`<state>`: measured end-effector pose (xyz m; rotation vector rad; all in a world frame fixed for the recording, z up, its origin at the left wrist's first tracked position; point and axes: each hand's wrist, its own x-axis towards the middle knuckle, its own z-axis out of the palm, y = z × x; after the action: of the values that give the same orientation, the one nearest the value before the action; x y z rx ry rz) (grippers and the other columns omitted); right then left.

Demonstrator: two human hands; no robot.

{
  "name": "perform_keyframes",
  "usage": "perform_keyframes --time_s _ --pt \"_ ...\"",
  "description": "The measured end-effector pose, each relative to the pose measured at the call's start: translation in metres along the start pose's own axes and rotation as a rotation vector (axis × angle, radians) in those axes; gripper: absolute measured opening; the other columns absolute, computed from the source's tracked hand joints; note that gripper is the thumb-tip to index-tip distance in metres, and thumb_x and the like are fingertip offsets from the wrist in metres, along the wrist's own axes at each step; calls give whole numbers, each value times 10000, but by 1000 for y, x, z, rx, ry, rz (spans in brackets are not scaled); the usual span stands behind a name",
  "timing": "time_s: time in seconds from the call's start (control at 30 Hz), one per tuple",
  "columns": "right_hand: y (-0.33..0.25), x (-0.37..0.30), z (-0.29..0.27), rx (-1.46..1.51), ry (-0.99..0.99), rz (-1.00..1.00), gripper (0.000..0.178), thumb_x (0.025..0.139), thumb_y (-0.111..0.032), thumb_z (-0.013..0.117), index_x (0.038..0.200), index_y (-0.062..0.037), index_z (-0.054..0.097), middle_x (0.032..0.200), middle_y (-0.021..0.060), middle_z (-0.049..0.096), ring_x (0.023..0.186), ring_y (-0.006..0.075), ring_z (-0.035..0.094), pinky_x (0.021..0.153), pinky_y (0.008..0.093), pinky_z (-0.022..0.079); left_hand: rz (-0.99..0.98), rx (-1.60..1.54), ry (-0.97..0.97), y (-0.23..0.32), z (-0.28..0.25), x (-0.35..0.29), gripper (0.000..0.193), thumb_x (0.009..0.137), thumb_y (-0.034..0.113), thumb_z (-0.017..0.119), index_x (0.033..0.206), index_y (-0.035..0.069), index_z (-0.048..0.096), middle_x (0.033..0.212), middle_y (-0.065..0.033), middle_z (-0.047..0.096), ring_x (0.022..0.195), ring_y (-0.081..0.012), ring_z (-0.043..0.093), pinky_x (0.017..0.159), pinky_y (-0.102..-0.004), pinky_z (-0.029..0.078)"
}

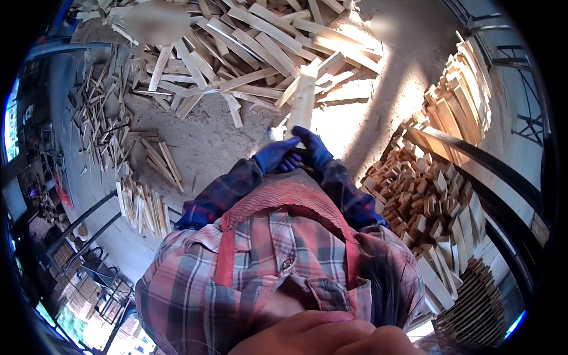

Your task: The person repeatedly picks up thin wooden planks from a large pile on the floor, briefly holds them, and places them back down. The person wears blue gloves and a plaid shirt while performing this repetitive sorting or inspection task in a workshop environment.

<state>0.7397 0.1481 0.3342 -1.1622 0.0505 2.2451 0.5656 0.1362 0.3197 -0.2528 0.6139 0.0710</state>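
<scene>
A long pale wooden board (303,97) stretches away from me, its near end at my gloved hands and its far end by the wood heap. My right hand (313,149), in a blue glove, is closed at the board's near end. Beside it, almost touching, my left hand (276,155) in a matching blue glove has its fingers curled in toward the right one. Something dark and narrow (301,151) shows between the two hands, too small to name. Both hands are in front of my red apron (284,192).
A loose heap of wooden boards (254,47) covers the floor ahead. Thin offcuts (106,112) lie scattered at left, near a bundle of upright slats (142,207). On the right are stacked wood pieces (420,195) and a dark metal rail (482,158).
</scene>
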Motion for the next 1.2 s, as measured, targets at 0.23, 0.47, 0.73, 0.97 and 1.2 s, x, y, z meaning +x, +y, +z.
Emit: perform_keyframes --time_s 0.23,0.47,0.73,0.97,1.2 --pt "5 72 -162 -68 169 30 379 813 -327 644 1076 -55 617 908 116 628 765 206 584 658 313 450 523 450 489 24 2 6 389 907 392 547 856 18 642 696 -102 649 579 -184 624 528 -283 497" --pt "-251 98 -89 -463 203 -364 379 851 -227 644 1150 -2 587 1022 96 642 859 205 626 682 313 527 699 43 915 75 -40 -32 400 871 442 541 987 66 612 839 -92 665 673 -196 635 611 -337 511" --pt "-639 97 140 -396 -456 -788 358 899 -247 565 1173 -21 524 1021 150 611 986 300 613 822 382 524 654 184 800 80 41 39 413 895 426 530 1078 60 589 982 -107 657 799 -209 648 684 -361 536" --pt "-396 167 126 -566 -606 -195 353 946 -235 482 1227 -21 494 1170 155 591 1053 287 593 878 380 492 900 126 793 86 -60 46 271 903 331 547 786 99 624 580 -32 557 496 -157 523 461 -328 406" --pt "-209 180 -41 -689 -436 136 480 955 -404 388 1305 -83 462 1294 113 524 1186 286 494 966 438 401 841 -172 919 110 -66 17 362 853 389 614 894 31 635 798 -86 667 654 -200 631 567 -346 510"
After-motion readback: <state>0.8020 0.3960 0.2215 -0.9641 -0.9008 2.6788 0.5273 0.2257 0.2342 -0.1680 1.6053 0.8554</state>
